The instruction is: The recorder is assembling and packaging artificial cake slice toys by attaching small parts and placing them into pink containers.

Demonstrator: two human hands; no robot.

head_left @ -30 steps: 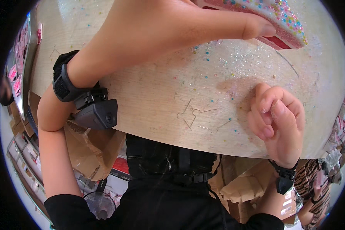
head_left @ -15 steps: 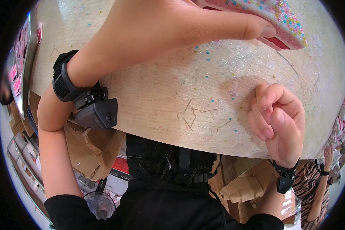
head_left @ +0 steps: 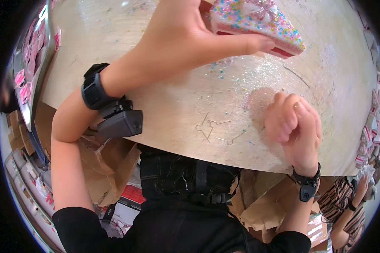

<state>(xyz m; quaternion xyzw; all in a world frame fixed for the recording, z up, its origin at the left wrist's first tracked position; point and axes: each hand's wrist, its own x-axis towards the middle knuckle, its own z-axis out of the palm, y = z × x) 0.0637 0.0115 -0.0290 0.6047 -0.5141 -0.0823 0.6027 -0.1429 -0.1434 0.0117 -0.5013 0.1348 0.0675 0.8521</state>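
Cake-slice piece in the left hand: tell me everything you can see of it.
The cake-slice piece is a wedge, its narrow tip toward the right. Its top is pale, densely dotted with pink, blue and yellow bits; the near side is pink with a dark red band. What it is made of is unclear. The left hand grips it, thumb along the near side. It is over the far part of the table; whether it touches is unclear. The upper picture edge cuts it off.
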